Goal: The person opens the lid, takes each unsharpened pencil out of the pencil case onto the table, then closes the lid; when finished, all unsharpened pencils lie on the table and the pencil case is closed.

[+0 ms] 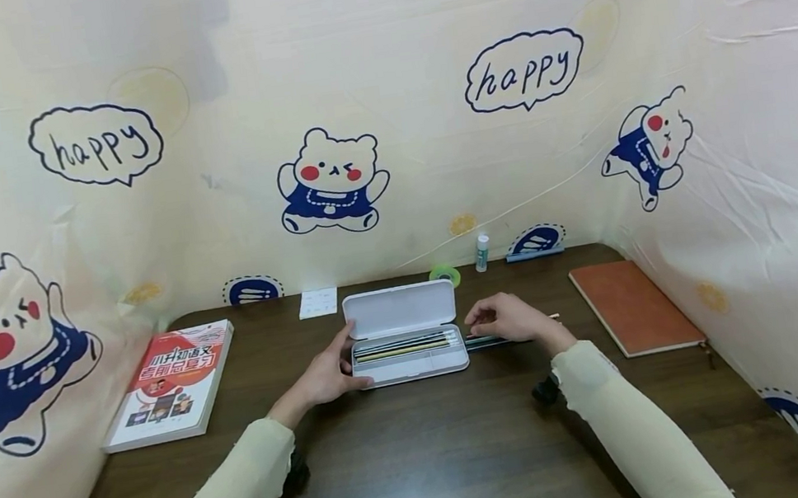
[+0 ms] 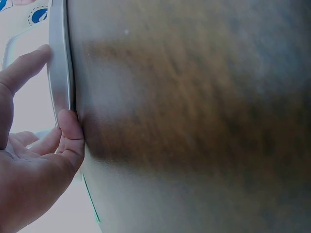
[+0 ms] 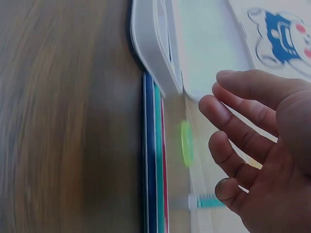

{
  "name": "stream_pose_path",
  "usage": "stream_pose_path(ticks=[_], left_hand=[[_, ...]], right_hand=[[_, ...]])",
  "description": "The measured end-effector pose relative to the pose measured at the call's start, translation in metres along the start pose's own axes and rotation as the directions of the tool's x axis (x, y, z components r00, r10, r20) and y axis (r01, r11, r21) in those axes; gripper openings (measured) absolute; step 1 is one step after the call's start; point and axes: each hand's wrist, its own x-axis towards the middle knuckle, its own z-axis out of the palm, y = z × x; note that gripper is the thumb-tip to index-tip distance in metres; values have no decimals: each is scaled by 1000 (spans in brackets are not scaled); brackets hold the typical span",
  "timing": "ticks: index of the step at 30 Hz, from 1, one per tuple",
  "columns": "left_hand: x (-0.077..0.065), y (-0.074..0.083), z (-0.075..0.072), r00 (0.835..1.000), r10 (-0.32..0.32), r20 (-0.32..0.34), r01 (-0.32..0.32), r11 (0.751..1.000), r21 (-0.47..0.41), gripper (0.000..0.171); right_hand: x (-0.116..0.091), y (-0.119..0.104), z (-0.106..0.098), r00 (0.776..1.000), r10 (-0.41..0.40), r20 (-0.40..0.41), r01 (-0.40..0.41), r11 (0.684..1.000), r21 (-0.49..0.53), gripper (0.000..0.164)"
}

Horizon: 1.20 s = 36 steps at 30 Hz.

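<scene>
White plastic pencil case (image 1: 406, 339) sits open at frame centre on dark brown wooden desk (image 1: 424, 453), lid up toward the wall, w/ several pencils (image 1: 404, 347) lying lengthwise in its tray. Left hand (image 1: 325, 374) is at the case's left end; thumb on front edge, fingers relaxed along the side, not curled round anything. Right hand (image 1: 508, 320) hovers just right of the case, fingers loosely spread, holding nothing, above a few dark pens (image 1: 493, 341) lying on the desk beside the case's right end. Red-and-white book (image 1: 172, 381) at mid-left. Orange-brown notebook (image 1: 634, 306) at mid-right. Behind the case: white paper slip (image 1: 318, 302), green tape roll (image 1: 445, 276), small glue stick (image 1: 482, 252).
</scene>
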Motion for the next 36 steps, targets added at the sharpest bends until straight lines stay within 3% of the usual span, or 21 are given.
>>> stream_pose_path(ticks=[6, 13, 26, 36], left_hand=[[0, -1, 0, 1000, 1, -3, -1, 1000, 2, 113], [-1, -1, 1, 1000, 13, 3, -13, 1000, 10, 113], [1, 0, 0, 1000, -3, -1, 3, 1000, 2, 112], [1, -1, 1, 1000, 7, -4, -6, 1000, 12, 113]], right_hand=[[16, -15, 17, 998, -37, 42, 39, 998, -45, 12], [23, -26, 30, 995, 12, 104, 2, 992, -128, 6], [29, -31, 35, 993, 18, 119, 8, 976, -217, 10], [31, -29, 39, 996, 6, 93, 13, 979, -204, 11]])
